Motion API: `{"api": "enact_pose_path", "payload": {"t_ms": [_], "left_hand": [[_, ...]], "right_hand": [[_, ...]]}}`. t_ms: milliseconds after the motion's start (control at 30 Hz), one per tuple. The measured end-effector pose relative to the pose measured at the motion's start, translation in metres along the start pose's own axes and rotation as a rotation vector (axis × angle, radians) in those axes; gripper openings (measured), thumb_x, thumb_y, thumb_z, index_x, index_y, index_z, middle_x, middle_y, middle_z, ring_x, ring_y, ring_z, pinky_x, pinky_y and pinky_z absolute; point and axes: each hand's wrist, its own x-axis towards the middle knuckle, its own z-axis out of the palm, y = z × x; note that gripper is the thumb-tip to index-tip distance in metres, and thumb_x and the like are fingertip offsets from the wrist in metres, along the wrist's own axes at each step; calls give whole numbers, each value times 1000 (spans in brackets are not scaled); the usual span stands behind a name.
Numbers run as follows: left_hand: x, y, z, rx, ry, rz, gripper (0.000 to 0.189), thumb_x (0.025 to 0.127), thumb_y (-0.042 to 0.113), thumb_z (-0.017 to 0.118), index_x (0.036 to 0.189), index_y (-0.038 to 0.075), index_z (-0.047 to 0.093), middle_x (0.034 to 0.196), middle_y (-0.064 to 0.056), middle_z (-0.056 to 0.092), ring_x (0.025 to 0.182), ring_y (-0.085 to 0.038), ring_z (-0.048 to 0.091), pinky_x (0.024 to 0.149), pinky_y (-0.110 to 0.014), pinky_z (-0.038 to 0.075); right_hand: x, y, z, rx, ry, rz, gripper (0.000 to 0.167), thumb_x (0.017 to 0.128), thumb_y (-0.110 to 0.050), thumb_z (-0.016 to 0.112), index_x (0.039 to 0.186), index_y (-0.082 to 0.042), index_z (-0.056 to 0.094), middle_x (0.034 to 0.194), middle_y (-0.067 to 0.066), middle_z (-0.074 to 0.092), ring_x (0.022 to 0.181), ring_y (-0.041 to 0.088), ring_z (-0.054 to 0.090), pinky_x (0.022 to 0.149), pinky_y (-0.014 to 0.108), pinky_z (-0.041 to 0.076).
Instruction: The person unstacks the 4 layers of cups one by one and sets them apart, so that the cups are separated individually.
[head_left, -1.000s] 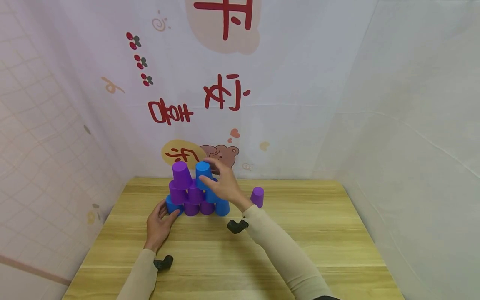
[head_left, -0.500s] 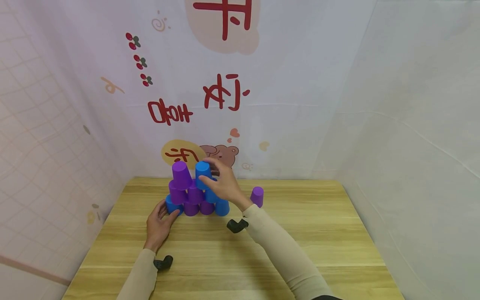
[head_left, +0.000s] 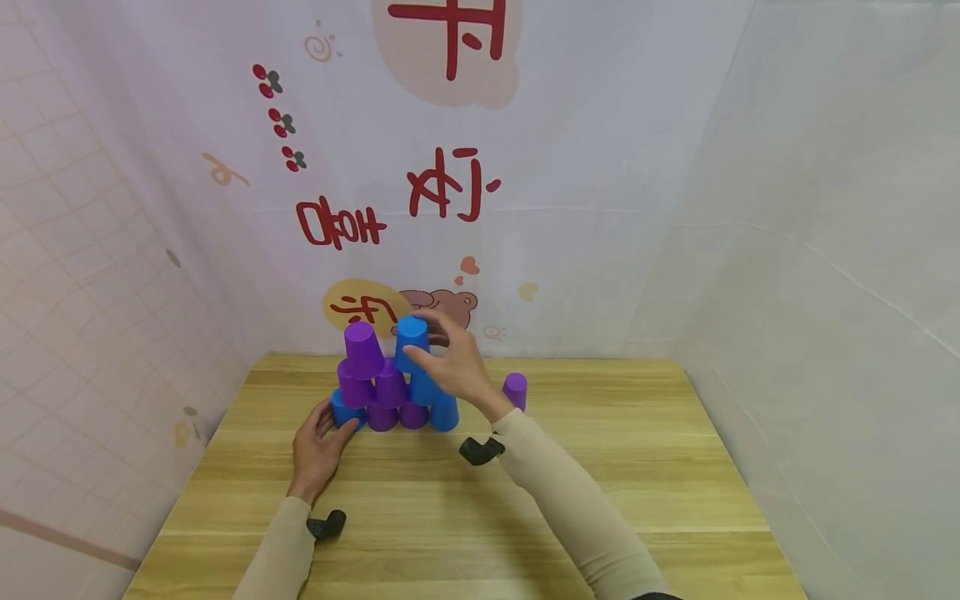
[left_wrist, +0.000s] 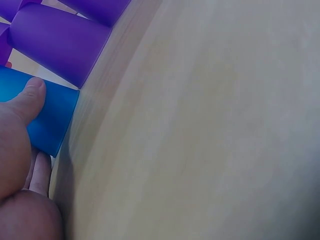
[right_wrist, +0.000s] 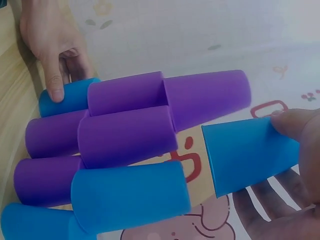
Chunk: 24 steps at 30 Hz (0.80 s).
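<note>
Upside-down blue and purple cups stand stacked in rows at the back of the table. My left hand (head_left: 315, 454) holds the blue cup (head_left: 347, 412) at the left end of the bottom row, its thumb on the near side in the left wrist view. My right hand (head_left: 457, 364) grips another blue cup (right_wrist: 247, 157) between thumb and fingers. A gap in the right wrist view separates that cup from the blue cup (right_wrist: 132, 196) in the middle row. One purple cup (head_left: 363, 352) sits on top at the left, over two purple middle-row cups.
A single purple cup (head_left: 515, 390) stands upside down right of the stack, partly behind my right forearm. The wooden table (head_left: 600, 467) is walled at the back and sides by printed white cloth (head_left: 570, 208).
Over the last half second my right hand has raised its blue cup slightly and shifted it a little right. The left hand and the other cups have stayed in place.
</note>
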Motion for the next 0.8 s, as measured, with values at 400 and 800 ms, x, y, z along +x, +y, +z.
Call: {"api": "enact_pose_path", "payload": {"t_ms": [400,800], "left_hand": [[1,1,1,43,4,0,70,108,23,80,169,7,49,168,-24,58,151,-36,61,119,-3,48],[-2,5,-1,16,-2,3,71,108,23,81,169,6,49,168,-26,57,153,-42,60,114,1,47]], "right_hand": [[-19,1,-28,50,79,-35,58,104,-9,82,157,-5,60,151,17,72,135,37,74,118,49,66],[-46,16,-56,25,183,-34,59,102,-8,85,156,-7,62,150,17,72,132,40,75,117,58,65]]}}
